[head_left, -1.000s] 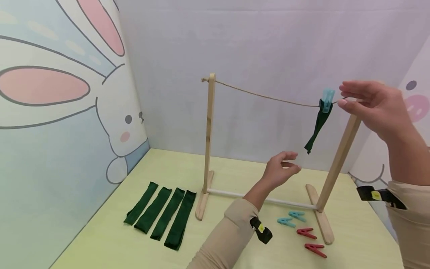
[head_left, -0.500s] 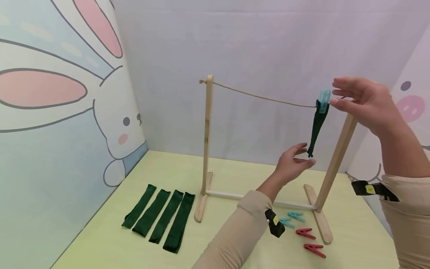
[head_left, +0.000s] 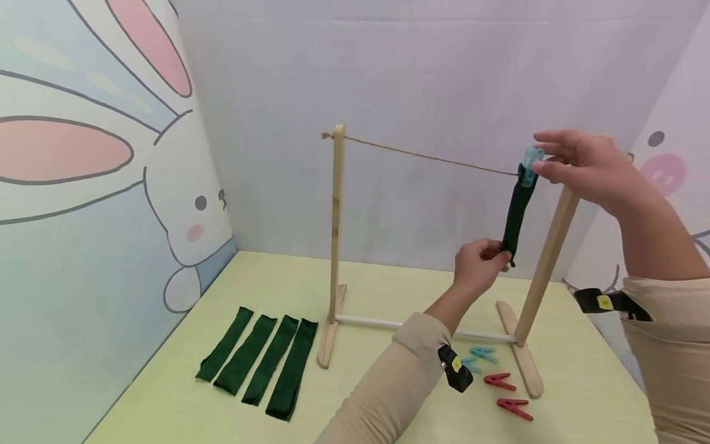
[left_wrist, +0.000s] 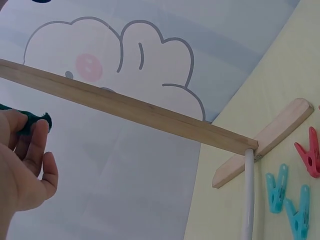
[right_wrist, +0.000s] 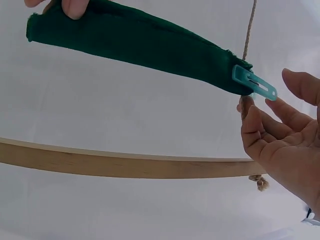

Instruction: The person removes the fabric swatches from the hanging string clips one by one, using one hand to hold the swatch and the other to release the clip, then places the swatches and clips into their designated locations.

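A dark green cloth strip [head_left: 518,213] hangs from the rope [head_left: 432,156], held there by a light blue clothespin [right_wrist: 254,82]. My left hand [head_left: 478,266] pinches the strip's lower end between thumb and fingers; in the left wrist view only a short end of cloth shows past the fingertips. Up at the rope, my right hand [head_left: 590,169] is beside the clothespin. In the right wrist view its thumb stands apart from the clothespin, and a fingertip is at or touching the clothespin's outer end.
The rope runs between two wooden posts [head_left: 336,228] joined by a white bar [head_left: 370,322]. Several folded green strips [head_left: 291,370] lie on the table at left. Below the rack's right side lie blue clothespins [left_wrist: 276,188] and red clothespins [head_left: 514,407].
My left hand has risen to the right and taken hold of the strip's lower end, which now hangs straighter and wider. My right hand has come closer to the blue clothespin.
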Demonstrator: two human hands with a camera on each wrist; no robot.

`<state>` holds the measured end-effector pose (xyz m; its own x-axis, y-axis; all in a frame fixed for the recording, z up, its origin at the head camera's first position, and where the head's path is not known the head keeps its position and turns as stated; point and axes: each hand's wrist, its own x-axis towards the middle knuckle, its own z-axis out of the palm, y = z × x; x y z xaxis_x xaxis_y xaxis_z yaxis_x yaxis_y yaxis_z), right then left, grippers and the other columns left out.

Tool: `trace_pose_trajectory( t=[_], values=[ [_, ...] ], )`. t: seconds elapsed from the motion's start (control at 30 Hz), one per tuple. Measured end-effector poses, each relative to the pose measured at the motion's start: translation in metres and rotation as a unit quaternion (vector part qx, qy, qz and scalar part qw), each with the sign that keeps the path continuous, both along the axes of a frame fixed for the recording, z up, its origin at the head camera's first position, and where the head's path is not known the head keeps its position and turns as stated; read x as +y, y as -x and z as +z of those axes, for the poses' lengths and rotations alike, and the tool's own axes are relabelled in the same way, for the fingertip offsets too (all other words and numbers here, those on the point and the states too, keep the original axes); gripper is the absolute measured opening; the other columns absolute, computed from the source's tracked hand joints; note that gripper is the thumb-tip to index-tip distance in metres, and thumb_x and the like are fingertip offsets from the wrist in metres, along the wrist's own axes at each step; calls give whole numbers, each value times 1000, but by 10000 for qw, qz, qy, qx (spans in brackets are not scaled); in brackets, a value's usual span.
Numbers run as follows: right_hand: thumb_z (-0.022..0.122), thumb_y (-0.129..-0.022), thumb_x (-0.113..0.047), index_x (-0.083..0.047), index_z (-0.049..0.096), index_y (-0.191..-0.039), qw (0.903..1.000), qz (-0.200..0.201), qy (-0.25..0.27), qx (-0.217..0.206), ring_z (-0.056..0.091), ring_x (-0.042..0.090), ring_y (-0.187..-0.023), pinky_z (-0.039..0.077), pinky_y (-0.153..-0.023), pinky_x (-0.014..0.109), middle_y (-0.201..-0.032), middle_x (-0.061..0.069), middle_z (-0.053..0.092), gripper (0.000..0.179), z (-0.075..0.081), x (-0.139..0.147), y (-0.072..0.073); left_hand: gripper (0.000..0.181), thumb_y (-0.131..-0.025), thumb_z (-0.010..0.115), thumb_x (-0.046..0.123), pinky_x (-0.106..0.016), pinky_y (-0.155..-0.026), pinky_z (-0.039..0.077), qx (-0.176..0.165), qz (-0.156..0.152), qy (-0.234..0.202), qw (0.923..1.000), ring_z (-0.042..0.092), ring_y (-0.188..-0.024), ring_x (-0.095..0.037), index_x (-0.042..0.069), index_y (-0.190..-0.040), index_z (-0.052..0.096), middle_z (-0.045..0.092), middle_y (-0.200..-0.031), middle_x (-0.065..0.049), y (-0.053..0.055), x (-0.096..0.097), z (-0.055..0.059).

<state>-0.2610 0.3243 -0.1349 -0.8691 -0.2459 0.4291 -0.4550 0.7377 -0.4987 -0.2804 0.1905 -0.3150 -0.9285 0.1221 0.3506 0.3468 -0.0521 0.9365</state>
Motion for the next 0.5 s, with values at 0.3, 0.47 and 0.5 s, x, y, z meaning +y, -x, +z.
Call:
trace_pose_trajectory(
  t=[0.3,0.47,0.5],
  values=[
    [62,-91,-17,1,51,-130,9983,-332,-230,417,49,-7,-78,38,-63,5,-93,-8,56,45,-1,2,-5,7,-87,66,9,-19,-62,48,-208,-205,-348,9990,62,-57,-5,5,-90,71,62,-68,5,5,-10,-7],
    [69,-86,-17,5,61,-114,9935,-720,-431,765,47,-4,-66,37,-56,8,-85,3,56,37,-1,4,-7,8,-87,66,9,-19,-62,48,-148,-281,-345,9989,62,-58,-4,5,-91,71,62,-69,6,6,-11,-5],
    [70,-85,-16,6,62,-112,9929,-760,-441,799,47,-3,-65,37,-55,9,-83,3,55,36,-1,5,-7,8,-87,67,9,-18,-63,48,-140,-300,-365,9988,62,-58,-5,4,-91,71,62,-69,5,6,-11,-5]
  ],
)
